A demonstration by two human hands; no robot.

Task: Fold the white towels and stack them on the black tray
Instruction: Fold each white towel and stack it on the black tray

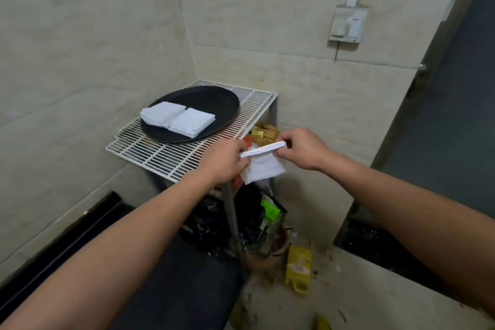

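Note:
A round black tray (209, 96) rests on a white wire rack (171, 158) in the wall corner. Two stacks of folded white towels sit side by side on the tray's near half, the left stack (162, 113) touching the right stack (192, 122). In front of the rack's right corner I hold one small white towel (263, 166) in the air. My left hand (223, 162) pinches its upper left edge and my right hand (301, 149) pinches its upper right edge. The top edge is folded over and the rest hangs down.
Under the rack lie snack packets and black bags (257, 211). A yellow packet (298, 268) lies on the littered floor. A dark cushion (187, 284) is at the bottom centre, a dark door (442, 128) on the right, a wall socket (348, 24) above.

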